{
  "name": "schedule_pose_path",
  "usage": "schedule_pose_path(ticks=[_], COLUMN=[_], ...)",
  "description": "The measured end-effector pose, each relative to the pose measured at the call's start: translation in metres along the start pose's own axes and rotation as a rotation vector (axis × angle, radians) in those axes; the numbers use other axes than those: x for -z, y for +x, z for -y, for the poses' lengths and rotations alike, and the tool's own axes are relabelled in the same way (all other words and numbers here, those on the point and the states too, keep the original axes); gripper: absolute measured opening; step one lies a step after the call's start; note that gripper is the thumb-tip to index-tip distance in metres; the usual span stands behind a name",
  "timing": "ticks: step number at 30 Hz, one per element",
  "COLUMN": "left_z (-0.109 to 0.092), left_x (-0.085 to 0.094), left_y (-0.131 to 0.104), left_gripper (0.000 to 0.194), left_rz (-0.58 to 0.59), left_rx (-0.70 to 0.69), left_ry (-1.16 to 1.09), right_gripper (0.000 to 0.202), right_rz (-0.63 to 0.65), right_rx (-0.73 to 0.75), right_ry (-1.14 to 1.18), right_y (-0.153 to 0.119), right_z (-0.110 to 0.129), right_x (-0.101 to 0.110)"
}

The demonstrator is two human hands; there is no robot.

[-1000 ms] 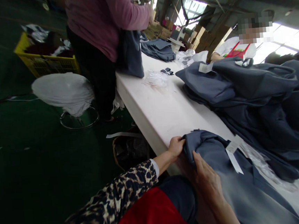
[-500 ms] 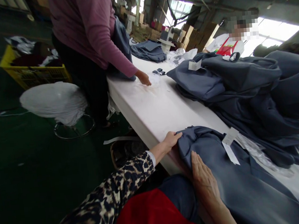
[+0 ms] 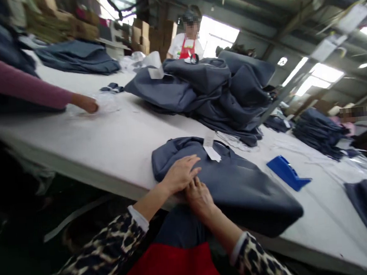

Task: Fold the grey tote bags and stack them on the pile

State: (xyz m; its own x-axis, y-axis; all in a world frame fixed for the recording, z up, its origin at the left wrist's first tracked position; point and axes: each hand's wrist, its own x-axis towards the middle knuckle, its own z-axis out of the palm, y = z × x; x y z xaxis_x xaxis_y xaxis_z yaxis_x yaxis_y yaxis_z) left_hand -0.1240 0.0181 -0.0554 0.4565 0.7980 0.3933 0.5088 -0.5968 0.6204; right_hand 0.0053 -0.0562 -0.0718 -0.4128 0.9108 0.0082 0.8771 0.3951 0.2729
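A dark blue-grey garment point(image 3: 239, 184) lies folded along the near edge of the white table point(image 3: 107, 148), with a white tag point(image 3: 210, 147) on top. My left hand point(image 3: 180, 173) rests on the garment's left part, fingers stretched out to the right. Close beside it, my right hand point(image 3: 200, 197) lies against the garment's near edge, its fingertips by the left hand's palm. The fingers of the right hand are extended and rest on the cloth.
A heap of similar garments point(image 3: 198, 85) lies behind. A blue plastic object point(image 3: 287, 173) sits to the right. At the left, a person's hand point(image 3: 86, 103) touches clear plastic. Another person in a red apron point(image 3: 187, 48) stands beyond the heap.
The view has swung to the right. My left hand has left the garment's far left corner and moved onto its top, next to my right hand.
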Motion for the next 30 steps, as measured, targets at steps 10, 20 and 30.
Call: schedule_pose_path(ticks=[10, 20, 30], left_z=[0.072, -0.041, -0.076], left_x=[-0.017, -0.094, -0.141], left_y=[0.014, 0.024, 0.008], left_gripper=[0.054, 0.053, 0.064], left_rz=[0.142, 0.337, 0.530], left_rx=[-0.105, -0.218, -0.297], left_ry=[0.468, 0.325, 0.145], right_gripper=[0.074, 0.043, 0.028], right_rz=[0.035, -0.055, -0.659], right_rx=[-0.100, -0.309, -0.211], right_ry=[0.070, 0.021, 0.477], right_y=[-0.083, -0.125, -0.209], right_z=[-0.087, -0.086, -0.113], right_x=[0.023, -0.037, 0.011])
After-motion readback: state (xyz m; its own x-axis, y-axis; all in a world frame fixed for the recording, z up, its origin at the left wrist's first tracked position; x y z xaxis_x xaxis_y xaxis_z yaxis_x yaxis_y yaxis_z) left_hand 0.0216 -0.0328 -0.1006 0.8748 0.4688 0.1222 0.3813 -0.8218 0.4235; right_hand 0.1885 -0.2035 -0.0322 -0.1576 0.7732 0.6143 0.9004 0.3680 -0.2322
